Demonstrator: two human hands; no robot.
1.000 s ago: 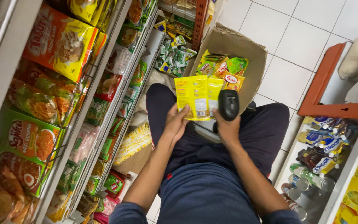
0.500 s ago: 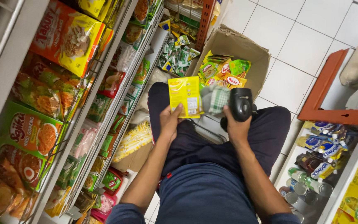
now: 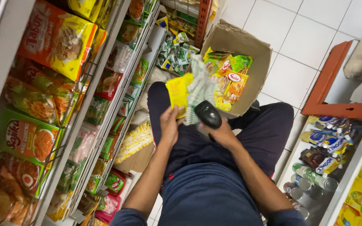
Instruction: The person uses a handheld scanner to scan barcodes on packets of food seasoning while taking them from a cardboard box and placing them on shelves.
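A tall shelf unit [image 3: 105,104] fills the left side, its tiers packed with yellow, orange and green food packets. A second, lower shelf [image 3: 348,175] is seen at the right, loaded with sachets and small bottles. Between them, on the white tiled floor [image 3: 311,37], an open cardboard box [image 3: 254,79] is tilted toward the seated person's knees — yellow, orange and green snack packets are heaped inside it.

Just in front of the box, above the dark-trousered lap, a strip of yellow sachets [image 3: 179,93] is held upright by the left hand [image 3: 169,125], the fingers closed on its lower edge. Behind it a pale, green-printed strip [image 3: 201,90] is seen fanned out; whether it is gripped by the same hand cannot be told.

A black handheld scanner [image 3: 208,114] is clasped in the right hand [image 3: 222,134], fingers wrapped round its underside, its head turned up toward the sachets — just beside them, close enough that contact cannot be judged.
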